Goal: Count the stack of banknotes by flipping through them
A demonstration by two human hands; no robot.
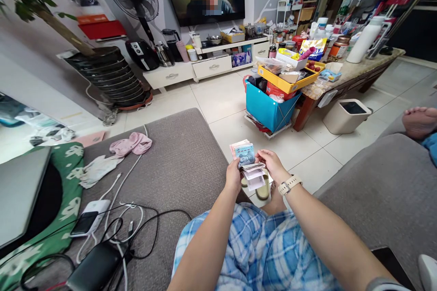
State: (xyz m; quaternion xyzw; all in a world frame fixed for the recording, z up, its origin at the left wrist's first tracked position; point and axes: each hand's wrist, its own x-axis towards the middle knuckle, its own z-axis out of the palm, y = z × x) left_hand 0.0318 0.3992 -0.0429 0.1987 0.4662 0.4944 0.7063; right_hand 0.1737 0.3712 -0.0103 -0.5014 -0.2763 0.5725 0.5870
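Note:
A fanned stack of banknotes [246, 154], blue in front with pinkish ones behind, is held up over my knees. My left hand [233, 176] grips its left side, thumb across the front. At the right edge of the stack, my right hand [272, 163] has its fingers pinched together on the notes; a beige watch [290, 184] is on that wrist. Below the blue note hang folded whitish paper slips [254, 180], between both hands. Which hand bears the slips I cannot tell. Behind them on the floor is an olive slipper [262, 186].
To my left on the grey sofa [177, 154] lie tangled cables, a power bank [90, 218], a pink cloth [131, 144] and a laptop [22, 191]. Ahead stand a blue bin [269, 107] piled with things, a cluttered table and a beige trash can [346, 117]. Another person's foot [419, 121] rests at right.

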